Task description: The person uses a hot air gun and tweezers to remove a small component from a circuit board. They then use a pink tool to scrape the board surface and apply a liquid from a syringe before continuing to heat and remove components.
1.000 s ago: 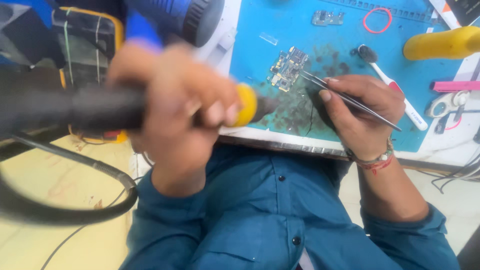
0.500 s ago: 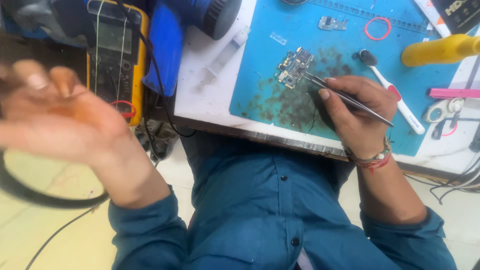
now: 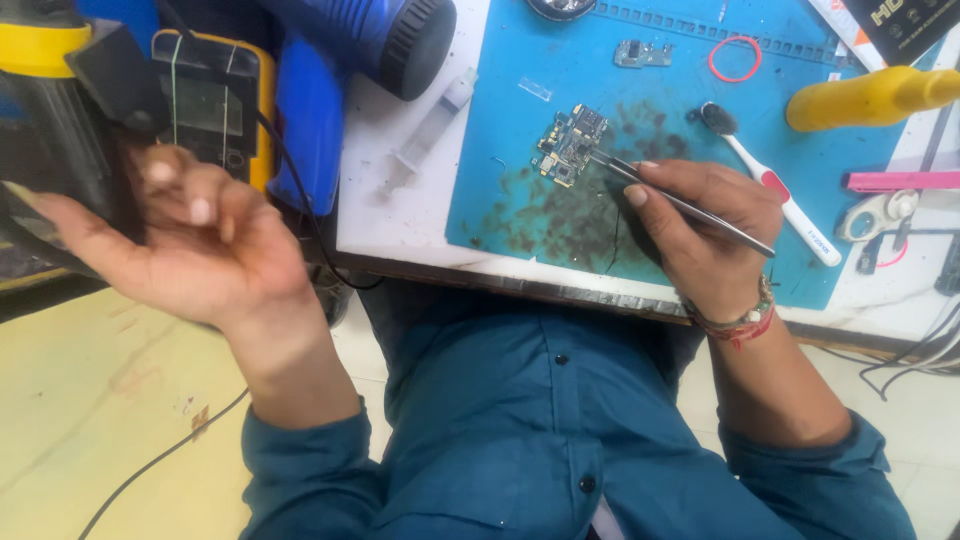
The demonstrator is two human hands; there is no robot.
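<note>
Left hand: left hand [image 3: 190, 245] is off the bench edge, palm up, fingers loosely curled and holding nothing; the black and yellow tool body [image 3: 60, 120] sits just beyond its fingertips, whether touching I cannot tell.
Meter: one yellow-cased multimeter [image 3: 215, 105] lies just past the left hand, toward the bench.
Blue tool: one blue barrel with a black end [image 3: 375, 35] lies farther out, between the two hands.
Syringe: one clear syringe [image 3: 430, 130] lies on the white bench, well left of the tweezer tips.
Circuit board: one small circuit board [image 3: 570, 145] lies on the blue mat [image 3: 520, 80], up and to the left of the right hand, at the tweezer tips.
Tweezers: one pair of tweezers [image 3: 680, 200], long axis running from the board down and right across the hand.
Right hand: right hand [image 3: 705, 235] pinches the tweezers closed-fingered; it is by far the nearer hand to the board.
Spare board: one smaller board [image 3: 642, 53] lies beyond the tips, apart.
Band: one red rubber ring [image 3: 735, 58].
Toothbrush: one toothbrush [image 3: 775, 190] just right of the grip.
Yellow handle: one yellow handle [image 3: 870, 97] farther right.
</note>
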